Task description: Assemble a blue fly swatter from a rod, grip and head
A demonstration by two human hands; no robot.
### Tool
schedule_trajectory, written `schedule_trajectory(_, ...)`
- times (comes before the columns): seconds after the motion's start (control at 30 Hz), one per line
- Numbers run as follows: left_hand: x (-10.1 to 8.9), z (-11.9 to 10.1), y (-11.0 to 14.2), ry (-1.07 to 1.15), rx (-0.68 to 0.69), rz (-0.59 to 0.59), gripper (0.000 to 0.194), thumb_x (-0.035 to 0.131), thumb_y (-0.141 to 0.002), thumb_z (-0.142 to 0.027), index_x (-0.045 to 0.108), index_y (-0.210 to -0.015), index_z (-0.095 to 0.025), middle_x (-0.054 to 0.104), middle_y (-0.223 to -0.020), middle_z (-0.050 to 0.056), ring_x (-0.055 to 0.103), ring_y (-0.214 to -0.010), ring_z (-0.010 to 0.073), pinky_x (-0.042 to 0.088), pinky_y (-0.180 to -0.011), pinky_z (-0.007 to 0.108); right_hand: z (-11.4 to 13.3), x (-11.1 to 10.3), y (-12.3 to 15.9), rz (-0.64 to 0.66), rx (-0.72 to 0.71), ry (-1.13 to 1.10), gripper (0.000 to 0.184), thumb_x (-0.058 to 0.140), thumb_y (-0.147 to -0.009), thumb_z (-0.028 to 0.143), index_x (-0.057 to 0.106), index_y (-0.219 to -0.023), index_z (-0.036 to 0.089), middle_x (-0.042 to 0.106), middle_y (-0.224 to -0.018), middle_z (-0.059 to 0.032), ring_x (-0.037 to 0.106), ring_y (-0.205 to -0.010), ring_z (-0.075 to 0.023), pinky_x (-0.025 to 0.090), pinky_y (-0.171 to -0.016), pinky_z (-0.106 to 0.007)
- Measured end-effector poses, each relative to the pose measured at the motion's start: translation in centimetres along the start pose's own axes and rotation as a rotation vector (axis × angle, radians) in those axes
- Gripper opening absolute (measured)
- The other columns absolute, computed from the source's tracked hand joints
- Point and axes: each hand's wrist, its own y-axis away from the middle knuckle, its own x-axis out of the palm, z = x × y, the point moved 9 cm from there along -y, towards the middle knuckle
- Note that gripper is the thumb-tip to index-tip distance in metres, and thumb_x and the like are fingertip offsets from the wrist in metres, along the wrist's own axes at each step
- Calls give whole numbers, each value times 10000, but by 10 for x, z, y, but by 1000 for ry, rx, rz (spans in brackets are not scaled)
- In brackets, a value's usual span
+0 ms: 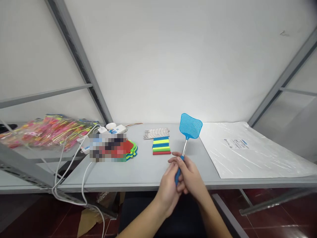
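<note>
A blue fly swatter point(190, 126) stands tilted upward over the front of the grey table, its mesh head at the top and a thin metal rod leading down to a blue handle. Both hands close round that handle: my left hand point(169, 185) from the left, my right hand point(190, 173) from the right. Behind them lies a row of coloured handles point(161, 145) in blue, yellow, green and red. Just beyond these, several metal rods point(156, 133) lie side by side. Swatter heads point(132, 151) in red, green and blue are stacked to the left, partly blurred out.
A white wrapped package point(247, 162) with a label covers the table's right side. Power strips point(118, 129) and white cables point(83, 185) are at the left, the cables hanging over the front edge. Bagged colourful items point(54, 132) lie beyond the metal shelf post point(79, 62).
</note>
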Motion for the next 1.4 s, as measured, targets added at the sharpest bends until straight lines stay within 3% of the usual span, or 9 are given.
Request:
schedule_trajectory(0.07, 12, 4, -13, -82, 16, 47, 297, 539, -903, -457, 531, -1098, -233, 484, -685, -56, 416, -517, 79, 403, -535, 212, -1, -27, -13, -62, 16, 227, 523, 388, -921, 572, 548, -1257, 206, 711, -961, -61, 576, -467, -139, 459, -454, -289)
schedule_trajectory(0.17, 23, 1, -26, -377, 58, 147, 319, 500, -928, -361, 555, -1207, -217, 608, -951, 31, 544, -810, 148, 448, -720, 262, 7, -61, -35, -153, -24, 531, 515, 360, -931, 511, 576, -1241, 162, 700, -1046, -114, 675, -869, -238, 499, -730, -329)
schedule_trajectory(0.23, 27, -7, -32, -601, 129, 211, 345, 475, -939, -327, 557, -1259, -225, 614, -1090, 57, 549, -945, 182, 439, -852, 309, 8, -72, -50, -164, -16, 644, 510, 349, -935, 466, 552, -1273, 142, 694, -1058, -136, 653, -971, -266, 468, -802, -343)
schedule_trajectory(0.43, 13, -39, -50, -1096, 315, 241, 288, 467, -941, -263, 631, -1178, -254, 632, -1080, 61, 581, -995, 209, 460, -915, 357, -7, -87, -95, -161, 114, 848, 521, 331, -939, 366, 349, -1387, 100, 689, -888, -109, 667, -820, -244, 445, -709, -315)
schedule_trajectory(0.7, -20, -97, -57, -1351, 556, 241, 239, 410, -956, -205, 621, -1066, -228, 651, -981, 68, 605, -918, 206, 497, -837, 347, -29, -117, -133, -170, 265, 949, 287, 342, -933, 423, 473, -1048, 195, 650, -781, -53, 624, -717, -218, 418, -640, -311)
schedule_trajectory(0.83, -39, -111, -57, -1350, 635, 219, 236, 424, -935, -171, 594, -1084, -239, 660, -977, 74, 619, -871, 208, 517, -772, 344, -39, -119, -140, -164, 324, 1027, 238, 379, -915, 418, 498, -977, 222, 648, -786, -52, 620, -731, -230, 412, -651, -327)
schedule_trajectory(1.0, -47, -111, -55, -1369, 754, 183, 232, 456, -897, -143, 584, -1070, -230, 666, -905, 84, 601, -809, 231, 504, -716, 374, -42, -118, -136, -215, 354, 1138, 350, 364, -915, 435, 510, -1140, 211, 676, -873, -86, 646, -814, -267, 441, -689, -353)
schedule_trajectory(1.23, -47, -114, -55, -1436, 665, 141, 234, 440, -896, -128, 596, -1047, -216, 669, -927, 84, 571, -845, 243, 455, -769, 420, -35, -111, -126, -282, 358, 1251, 524, 294, -939, 472, 428, -1325, 143, 634, -1188, -178, 634, -1019, -330, 465, -811, -412)
schedule_trajectory(1.4, -51, -116, -56, -1463, 615, 52, 260, 422, -916, -126, 616, -1051, -234, 657, -940, 70, 543, -878, 237, 416, -802, 404, -5, -86, -125, -276, 272, 1320, 519, 279, -945, 512, 468, -1310, 197, 660, -1119, -140, 657, -904, -319, 474, -699, -406)
